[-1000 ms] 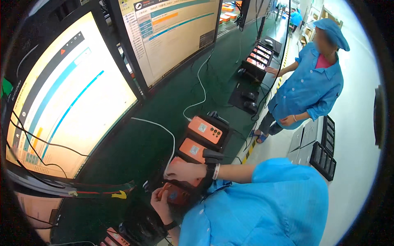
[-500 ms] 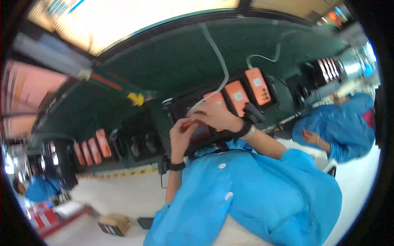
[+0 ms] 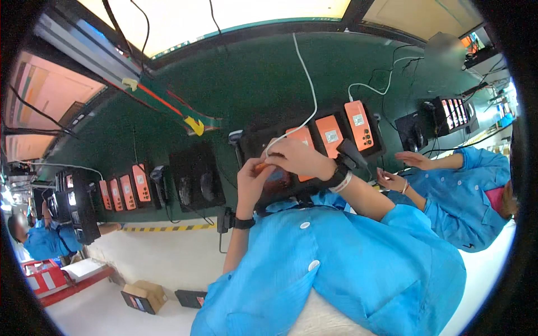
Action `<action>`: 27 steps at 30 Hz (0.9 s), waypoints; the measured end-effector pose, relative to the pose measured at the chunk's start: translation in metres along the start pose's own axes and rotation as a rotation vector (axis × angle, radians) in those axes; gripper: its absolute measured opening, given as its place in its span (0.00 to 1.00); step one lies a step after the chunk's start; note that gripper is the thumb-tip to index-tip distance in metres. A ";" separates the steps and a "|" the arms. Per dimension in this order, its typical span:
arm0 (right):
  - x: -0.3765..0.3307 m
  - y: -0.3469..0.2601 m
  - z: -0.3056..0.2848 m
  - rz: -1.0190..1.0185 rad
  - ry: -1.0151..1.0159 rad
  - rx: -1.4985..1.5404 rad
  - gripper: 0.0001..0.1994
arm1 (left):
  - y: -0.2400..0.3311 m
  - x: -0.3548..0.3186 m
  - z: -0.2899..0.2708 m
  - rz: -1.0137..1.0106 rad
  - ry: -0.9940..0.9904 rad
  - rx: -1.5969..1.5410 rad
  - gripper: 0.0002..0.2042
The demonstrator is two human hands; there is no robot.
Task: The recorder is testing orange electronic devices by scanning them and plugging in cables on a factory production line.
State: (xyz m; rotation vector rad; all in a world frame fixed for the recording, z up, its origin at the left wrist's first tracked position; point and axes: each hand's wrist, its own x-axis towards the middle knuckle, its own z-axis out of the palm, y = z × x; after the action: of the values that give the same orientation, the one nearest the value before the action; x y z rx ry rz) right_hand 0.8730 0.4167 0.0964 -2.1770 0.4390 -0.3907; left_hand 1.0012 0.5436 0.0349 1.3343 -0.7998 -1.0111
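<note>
Over the black tray (image 3: 255,137) my two hands meet. My left hand (image 3: 250,183) is closed round an orange phone (image 3: 261,167), mostly hidden by my fingers. My right hand (image 3: 302,159) has its fingers bent and pressed together at the end of a white cable (image 3: 311,92), right against that phone; whether the plug sits in it is hidden. Behind my right hand lies another orange phone (image 3: 303,136), partly covered. Farther right in the tray are an orange phone with a white label (image 3: 329,134) and one joined to a second white cable (image 3: 358,124).
Left on the green bench stand several orange phones (image 3: 141,182), a scanner (image 3: 160,185) and a black mat with mice (image 3: 196,173). At right, a co-worker's hands (image 3: 412,168) are near a phone rack (image 3: 453,115). Yellow tape (image 3: 194,125) marks the bench; monitors line the back.
The view has shifted slightly and sharpened. My hands stay together at the phone and cable, barely moved. At the right, the co-worker's hands now show more fully, held apart.
</note>
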 end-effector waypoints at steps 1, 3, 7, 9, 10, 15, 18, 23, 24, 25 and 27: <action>0.003 -0.003 -0.001 0.067 -0.056 0.012 0.11 | -0.005 0.001 -0.004 -0.014 0.019 0.066 0.10; -0.010 -0.005 -0.002 0.094 0.008 0.051 0.12 | 0.010 0.005 0.003 -0.053 0.034 0.169 0.08; -0.019 0.042 0.018 0.088 0.390 0.130 0.10 | -0.008 0.042 0.007 -0.070 0.120 0.180 0.13; -0.041 0.054 0.010 0.308 0.461 0.184 0.10 | -0.022 0.070 0.005 0.112 0.175 0.315 0.15; -0.057 0.067 0.000 0.389 0.466 0.097 0.10 | -0.033 0.080 0.002 0.252 0.224 0.459 0.17; -0.147 0.139 -0.075 0.634 0.935 -0.748 0.17 | -0.068 0.046 -0.012 0.241 0.463 0.814 0.25; -0.191 0.196 -0.076 0.910 0.983 -0.866 0.22 | -0.051 0.006 0.002 -0.366 0.219 0.578 0.26; -0.177 0.185 -0.118 1.328 0.702 -0.546 0.29 | -0.060 0.010 -0.005 -0.103 0.280 0.761 0.24; -0.183 0.189 -0.124 1.313 0.703 -0.549 0.29 | -0.069 0.014 -0.008 0.197 0.419 0.777 0.22; -0.194 0.196 -0.132 1.233 0.694 -0.305 0.28 | -0.061 0.020 -0.007 0.202 0.427 0.770 0.22; -0.202 0.195 -0.136 1.145 0.657 0.010 0.25 | -0.020 0.020 -0.013 0.143 0.431 0.760 0.21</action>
State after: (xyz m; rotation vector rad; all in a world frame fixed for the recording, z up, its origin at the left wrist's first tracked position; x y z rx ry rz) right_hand 0.6025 0.3004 -0.0052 -1.3980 1.8783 -0.4163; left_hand 1.0182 0.5315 0.0120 2.0128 -0.9645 -0.2635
